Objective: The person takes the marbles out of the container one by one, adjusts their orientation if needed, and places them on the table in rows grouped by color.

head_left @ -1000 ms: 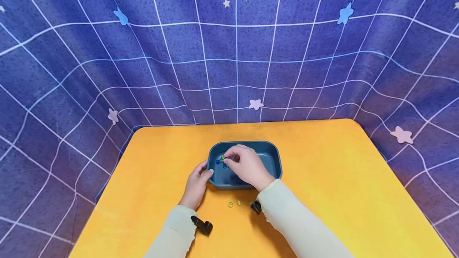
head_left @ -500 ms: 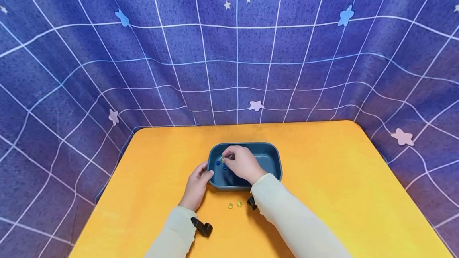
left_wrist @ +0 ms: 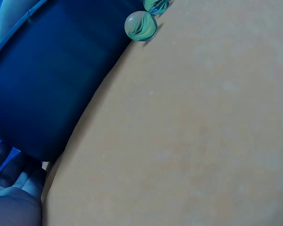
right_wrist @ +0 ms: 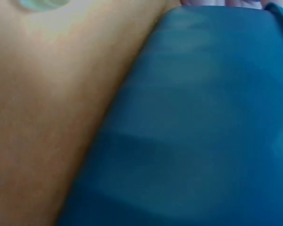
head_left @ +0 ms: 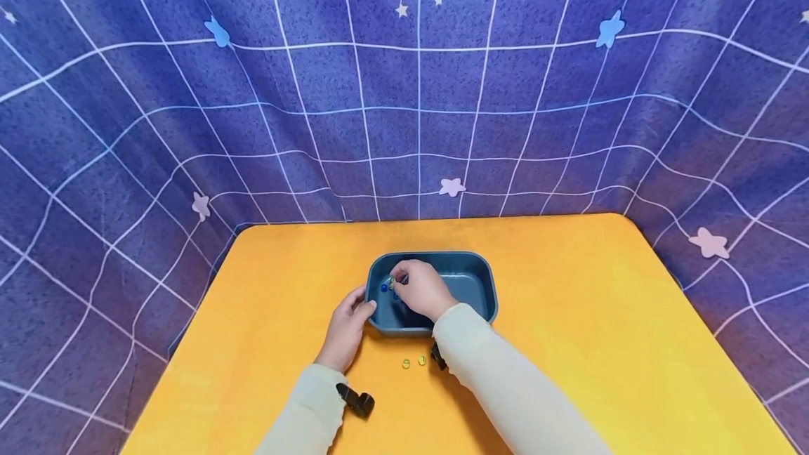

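Observation:
A dark blue rectangular box (head_left: 470,286) sits on the table, its side wall filling much of both wrist views. My left hand (head_left: 346,321) holds its left end, the thumb over the rim and the fingers along the outside. My right hand (head_left: 425,290) reaches down into the box at the left, thumb and index finger pinching at a small green marble (head_left: 392,284). A blue marble (head_left: 383,288) lies left of these fingertips, and another blue marble (head_left: 396,295) shows just below them. Part of the box floor is hidden by the right hand.
In front of the box, two yellow-green marbles (head_left: 413,362) lie on the orange table (head_left: 569,314); in the left wrist view a swirled marble (left_wrist: 141,26) is close to the wall. A purple gridded curtain (head_left: 417,125) surrounds the table's back and sides.
My right hand has shifted slightly left inside the box, its forearm swinging left too and covering a third marble on the table. My left hand stays on the box end.

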Demonstrator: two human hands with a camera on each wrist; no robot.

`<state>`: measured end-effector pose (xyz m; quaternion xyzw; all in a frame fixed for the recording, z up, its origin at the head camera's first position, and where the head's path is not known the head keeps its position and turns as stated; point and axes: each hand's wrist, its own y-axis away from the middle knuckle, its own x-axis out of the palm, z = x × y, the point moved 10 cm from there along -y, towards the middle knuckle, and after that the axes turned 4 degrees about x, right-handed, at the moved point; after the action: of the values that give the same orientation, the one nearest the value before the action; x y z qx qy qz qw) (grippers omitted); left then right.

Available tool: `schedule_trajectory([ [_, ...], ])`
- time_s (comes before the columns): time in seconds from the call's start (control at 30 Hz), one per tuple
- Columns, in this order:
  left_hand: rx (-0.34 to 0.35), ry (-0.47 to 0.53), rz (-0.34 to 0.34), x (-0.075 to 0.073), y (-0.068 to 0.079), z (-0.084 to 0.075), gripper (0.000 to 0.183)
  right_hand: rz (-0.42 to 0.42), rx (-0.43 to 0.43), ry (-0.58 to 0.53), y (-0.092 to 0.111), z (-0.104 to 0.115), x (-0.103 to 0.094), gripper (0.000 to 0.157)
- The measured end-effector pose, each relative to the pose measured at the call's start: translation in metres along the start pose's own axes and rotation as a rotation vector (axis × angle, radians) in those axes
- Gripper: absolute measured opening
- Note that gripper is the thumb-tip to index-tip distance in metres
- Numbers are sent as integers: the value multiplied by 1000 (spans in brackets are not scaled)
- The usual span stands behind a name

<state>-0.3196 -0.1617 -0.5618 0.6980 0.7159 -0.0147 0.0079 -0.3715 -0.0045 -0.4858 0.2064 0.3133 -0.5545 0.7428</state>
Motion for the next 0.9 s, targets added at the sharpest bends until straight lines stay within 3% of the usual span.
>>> schedule_trajectory([
  [0.47, 6, 14, -2, 0, -1, 0, 43, -1, 19, 79, -6, -1, 17, 14],
  [0.9, 10, 11, 19, 1, 1, -2, 46, -11, 43, 180, -6, -6, 27, 23],
])
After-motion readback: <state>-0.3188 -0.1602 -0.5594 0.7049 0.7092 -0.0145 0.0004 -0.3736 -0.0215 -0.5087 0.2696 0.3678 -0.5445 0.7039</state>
